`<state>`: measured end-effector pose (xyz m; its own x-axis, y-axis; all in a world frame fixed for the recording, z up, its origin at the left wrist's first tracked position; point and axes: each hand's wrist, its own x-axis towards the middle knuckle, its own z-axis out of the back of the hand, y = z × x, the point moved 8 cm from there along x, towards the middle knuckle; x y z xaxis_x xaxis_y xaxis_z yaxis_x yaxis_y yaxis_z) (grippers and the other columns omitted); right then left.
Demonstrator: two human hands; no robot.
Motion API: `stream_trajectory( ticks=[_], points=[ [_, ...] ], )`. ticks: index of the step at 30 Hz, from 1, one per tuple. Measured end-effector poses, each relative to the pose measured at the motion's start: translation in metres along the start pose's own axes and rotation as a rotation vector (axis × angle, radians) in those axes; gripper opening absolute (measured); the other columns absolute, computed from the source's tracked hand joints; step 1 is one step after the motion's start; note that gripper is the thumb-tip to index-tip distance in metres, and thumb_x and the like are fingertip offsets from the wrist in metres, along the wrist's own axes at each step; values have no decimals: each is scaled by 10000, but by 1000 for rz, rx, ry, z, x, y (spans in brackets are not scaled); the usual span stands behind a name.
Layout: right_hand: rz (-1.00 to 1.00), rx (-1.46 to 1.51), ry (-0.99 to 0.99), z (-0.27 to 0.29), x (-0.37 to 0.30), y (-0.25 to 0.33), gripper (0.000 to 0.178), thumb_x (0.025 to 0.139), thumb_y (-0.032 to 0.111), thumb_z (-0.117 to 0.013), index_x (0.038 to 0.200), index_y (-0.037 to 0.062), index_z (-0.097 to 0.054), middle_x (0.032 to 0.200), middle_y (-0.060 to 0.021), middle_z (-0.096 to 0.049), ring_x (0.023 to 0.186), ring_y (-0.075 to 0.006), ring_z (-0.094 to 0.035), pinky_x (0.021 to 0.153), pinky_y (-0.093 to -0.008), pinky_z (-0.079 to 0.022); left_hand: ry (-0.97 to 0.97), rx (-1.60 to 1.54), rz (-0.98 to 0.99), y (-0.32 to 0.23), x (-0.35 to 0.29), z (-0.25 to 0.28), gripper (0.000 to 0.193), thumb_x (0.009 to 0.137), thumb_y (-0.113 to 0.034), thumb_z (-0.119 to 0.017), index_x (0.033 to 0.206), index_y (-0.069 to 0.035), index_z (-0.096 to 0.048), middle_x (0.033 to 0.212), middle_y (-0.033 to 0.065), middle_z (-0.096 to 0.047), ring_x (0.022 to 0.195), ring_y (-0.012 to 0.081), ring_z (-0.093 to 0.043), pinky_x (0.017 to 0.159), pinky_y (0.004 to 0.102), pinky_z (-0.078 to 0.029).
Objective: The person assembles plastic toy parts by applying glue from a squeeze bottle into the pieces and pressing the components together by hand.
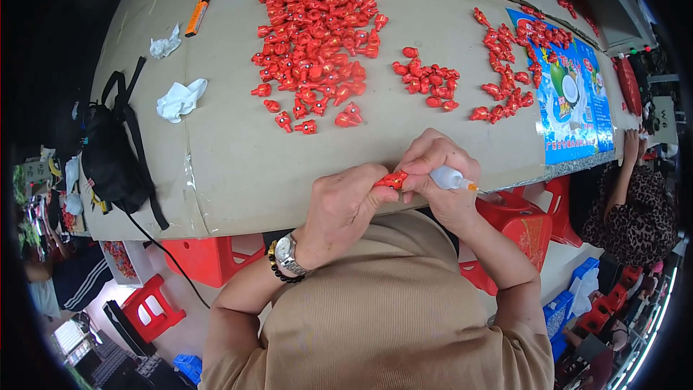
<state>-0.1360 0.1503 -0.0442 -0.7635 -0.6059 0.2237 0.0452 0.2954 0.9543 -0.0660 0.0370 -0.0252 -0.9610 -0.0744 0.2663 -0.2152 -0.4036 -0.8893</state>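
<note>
Close in front of my chest, a small red plastic figure [392, 180] is pinched between the thumb and fingers of my left hand [341, 202]. My right hand [449, 202] has its thumb and fingertips against the figure's other end. A translucent squeeze bottle [445, 177] with an orange tip is tucked in the palm of that same hand, its tip turned away to the right. Beyond my hands, a large heap of similar red figures [317, 36] spreads over the table, with a smaller cluster [432, 81] to its right.
More red figures [498, 65] lie farther right, near a blue printed sheet [574, 101]. On the table's left are crumpled tissues [180, 100], an orange stick-shaped pack [196, 17] and a black bag [115, 155]. Red stools [514, 220] stand below; another person [632, 202] sits at right.
</note>
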Motion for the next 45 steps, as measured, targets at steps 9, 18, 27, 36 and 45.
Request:
stream_trajectory(
  ticks=[9, 18, 27, 36, 45],
  points=[
    [-164, 38, -56, 11, 4, 5, 81, 774, -67, -660, 825, -19, -618, 825, -85, -584, 667, -112, -575, 463, -213, -465, 25, -22, 66, -1, 7, -3, 192, 819, -160, -682, 884, -3, -592, 691, 100, -565, 549, 206, -528, 519, 282, -439],
    [-205, -414, -459, 90, -1, 22, 57, 759, -57, -641, 797, -20, -623, 789, -62, -615, 677, -113, -561, 605, -232, -433, 105, -1285, 712, 21, 4, -31, 270, 889, -192, -601, 1082, -33, -500, 892, 5, -530, 604, 72, -481, 449, 210, -330],
    [-151, -909, -624, 124, 2, 34, 87, 763, 11, -691, 824, -19, -637, 744, -74, -614, 691, -132, -570, 634, -269, -449, 174, -1360, 708, 21, -3, -37, 149, 976, -167, -441, 1069, -60, -488, 1107, 67, -518, 813, 176, -609, 456, 192, -354],
    [-46, -695, -757, 129, 2, 47, 81, 829, 24, -639, 905, -3, -629, 975, -102, -634, 748, -142, -597, 648, -291, -484, 141, -1393, 780, 29, -13, -41, 263, 974, -315, -456, 1059, -70, -498, 931, 28, -593, 598, 115, -575, 395, 177, -319],
    [-35, -259, -625, 126, 27, 30, 227, 814, -26, -605, 1041, -25, -583, 1088, -153, -627, 941, -194, -632, 825, -293, -501, 58, -1447, 716, 34, -12, -41, 436, 915, -403, -520, 1143, -32, -529, 831, 8, -606, 509, 72, -503, 367, 166, -291]
  ],
)
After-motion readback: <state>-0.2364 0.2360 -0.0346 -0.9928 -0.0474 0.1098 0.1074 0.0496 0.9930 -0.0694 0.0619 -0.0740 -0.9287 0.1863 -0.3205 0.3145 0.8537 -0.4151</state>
